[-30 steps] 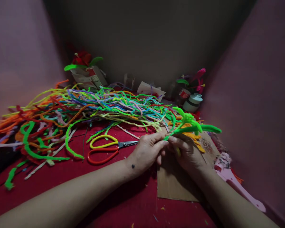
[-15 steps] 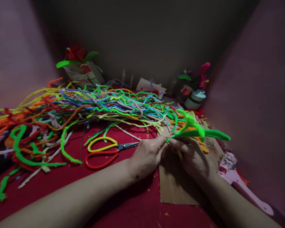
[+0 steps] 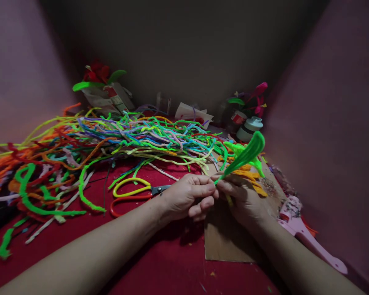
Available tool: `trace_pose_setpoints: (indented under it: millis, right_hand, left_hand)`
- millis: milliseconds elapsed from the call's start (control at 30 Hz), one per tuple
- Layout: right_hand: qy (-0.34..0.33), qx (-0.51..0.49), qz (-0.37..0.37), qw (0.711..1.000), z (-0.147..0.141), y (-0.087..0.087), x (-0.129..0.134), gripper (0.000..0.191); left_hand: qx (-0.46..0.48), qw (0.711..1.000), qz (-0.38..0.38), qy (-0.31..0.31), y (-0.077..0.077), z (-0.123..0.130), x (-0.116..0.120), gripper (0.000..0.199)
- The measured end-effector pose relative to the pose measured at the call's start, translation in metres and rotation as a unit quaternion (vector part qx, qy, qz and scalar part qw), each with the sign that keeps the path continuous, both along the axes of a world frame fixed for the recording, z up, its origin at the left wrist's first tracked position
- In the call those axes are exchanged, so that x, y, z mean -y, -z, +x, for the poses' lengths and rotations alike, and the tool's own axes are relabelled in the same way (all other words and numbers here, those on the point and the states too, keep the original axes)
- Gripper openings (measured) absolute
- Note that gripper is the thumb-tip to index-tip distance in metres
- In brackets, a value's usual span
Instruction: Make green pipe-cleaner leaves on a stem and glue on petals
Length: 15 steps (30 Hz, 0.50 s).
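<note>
Between my hands is a green pipe-cleaner flower stem; its long leaf points up and to the right, in front of a lighter green petalled bloom. My left hand pinches the stem's near end between thumb and forefinger, the other fingers curled. Close against it, my right hand has its fingers closed around the same stem, with a bit of yellowish stem showing below. Both hands are above a sheet of brown cardboard. Scissors with one yellow and one red handle lie left of my left hand, their blades partly hidden behind it.
A large heap of coloured pipe cleaners spreads across the red cloth. Orange petal shapes lie on the cardboard. A pink tool lies at right. Behind stand a pale blue bottle and a red flower.
The green leaf has swung from lying rightward to pointing upward, now in front of the bloom. My left hand has rolled so its curled fingers show.
</note>
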State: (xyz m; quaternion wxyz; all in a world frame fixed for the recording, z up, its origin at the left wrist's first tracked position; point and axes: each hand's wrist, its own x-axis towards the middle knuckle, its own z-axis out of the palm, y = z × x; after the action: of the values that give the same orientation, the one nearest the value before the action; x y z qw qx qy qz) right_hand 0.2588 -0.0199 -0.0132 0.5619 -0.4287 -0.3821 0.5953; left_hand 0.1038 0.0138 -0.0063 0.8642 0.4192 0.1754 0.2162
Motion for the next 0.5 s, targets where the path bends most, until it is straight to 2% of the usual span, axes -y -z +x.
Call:
trace_pose_setpoints:
  millis: [100,233,367,500]
  right_hand:
    - [-0.047,-0.035,-0.017,0.998,0.003,-0.001,0.001,0.01]
    - [-0.091,-0.06,-0.011,0.994,0.003,-0.01,0.003,0.008]
    - [-0.101,-0.07,0.006,0.992,-0.001,-0.019,0.007,0.009]
    - [-0.1,-0.086,0.004,0.991,-0.003,-0.016,0.008,0.012]
  left_hand:
    - [0.045,0.997,-0.052,0.035,0.002,-0.001,0.003,0.017]
    - [0.08,0.992,-0.077,0.063,0.001,-0.003,0.006,0.016]
    - [0.093,0.99,-0.077,0.077,0.001,-0.005,0.008,0.016]
    - [0.076,0.99,-0.067,0.099,0.002,-0.006,0.008,0.017]
